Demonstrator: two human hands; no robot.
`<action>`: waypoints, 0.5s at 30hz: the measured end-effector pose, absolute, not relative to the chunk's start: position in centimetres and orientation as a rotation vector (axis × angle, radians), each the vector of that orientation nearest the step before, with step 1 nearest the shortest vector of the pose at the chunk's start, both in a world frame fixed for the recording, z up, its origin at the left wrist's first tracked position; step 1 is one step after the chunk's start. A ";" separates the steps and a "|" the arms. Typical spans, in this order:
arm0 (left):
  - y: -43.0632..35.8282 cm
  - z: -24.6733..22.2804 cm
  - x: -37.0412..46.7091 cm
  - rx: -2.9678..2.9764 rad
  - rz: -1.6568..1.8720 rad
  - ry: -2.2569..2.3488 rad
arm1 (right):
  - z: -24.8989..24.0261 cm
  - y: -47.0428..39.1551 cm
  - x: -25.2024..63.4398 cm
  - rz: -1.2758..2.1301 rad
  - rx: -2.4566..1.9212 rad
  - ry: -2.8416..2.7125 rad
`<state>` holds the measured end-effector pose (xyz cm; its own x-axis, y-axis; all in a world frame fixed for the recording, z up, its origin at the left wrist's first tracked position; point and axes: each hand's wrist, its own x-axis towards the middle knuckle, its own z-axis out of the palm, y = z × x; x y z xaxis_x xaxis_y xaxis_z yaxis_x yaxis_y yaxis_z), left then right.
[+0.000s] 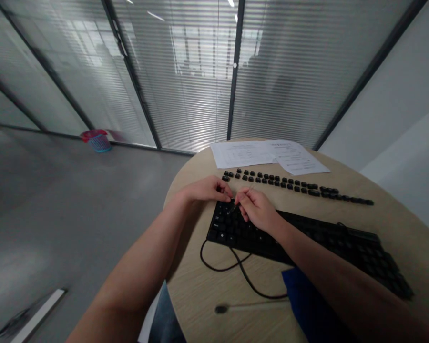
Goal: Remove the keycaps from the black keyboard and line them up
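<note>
A black keyboard (250, 238) lies across the round wooden table, its left end under my hands. My left hand (214, 189) rests at its upper left corner, fingers curled and close together; whether they hold anything is too small to tell. Just to the right, my right hand (255, 207) is closed in a pinch over the keyboard's upper left part, around something thin that I cannot make out. Beyond the keyboard, loose black keycaps (289, 184) lie in two long rows, with a few at the left end near my left hand.
Printed sheets (246, 153) lie at the table's far side. A black cable (252, 283) loops in front of the keyboard, near a thin rod with a dark round end (221, 309). Blue cloth (307, 300) is under my right forearm. A basket (100, 142) stands on the floor.
</note>
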<state>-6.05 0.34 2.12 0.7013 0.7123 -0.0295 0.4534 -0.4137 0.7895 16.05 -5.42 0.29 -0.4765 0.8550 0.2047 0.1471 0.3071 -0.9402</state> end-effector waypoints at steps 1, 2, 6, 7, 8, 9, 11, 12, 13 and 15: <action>0.3 2.1 -6.1 2.078 0.372 0.878 | 0.3 -5.4 16.1 1.201 -0.905 -1.863; 0.4 2.1 -6.1 2.080 0.357 0.877 | 0.2 -5.4 16.1 1.195 -0.915 -1.886; 0.7 1.6 -6.1 2.086 0.309 0.895 | 0.2 -5.4 16.2 1.179 -0.899 -1.996; 0.8 1.5 -6.1 2.091 0.301 0.902 | 0.1 -5.4 16.2 1.168 -0.881 -2.034; 0.8 1.5 -6.0 2.097 0.297 0.908 | 0.2 -5.5 16.2 1.155 -0.864 -2.068; 0.8 1.4 -6.0 2.101 0.297 0.913 | 0.2 -5.6 16.2 1.141 -0.852 -2.091; 0.8 1.4 -5.9 2.101 0.308 0.926 | 0.4 -5.7 16.1 1.120 -0.841 -2.111; 0.8 1.4 -5.9 2.094 0.317 0.930 | 0.5 -5.7 16.0 1.107 -0.834 -2.113; 0.7 1.4 -5.8 2.082 0.324 0.929 | 0.6 -5.8 15.9 1.086 -0.818 -2.122; 0.6 1.5 -5.7 2.054 0.341 0.920 | 0.8 -5.8 15.7 1.018 -0.769 -2.165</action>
<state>-5.73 0.57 1.54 0.6936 0.7153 -0.0849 0.4871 -0.3789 0.7869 15.74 -5.81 0.81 -0.6394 0.7151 0.2824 0.2387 0.5338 -0.8112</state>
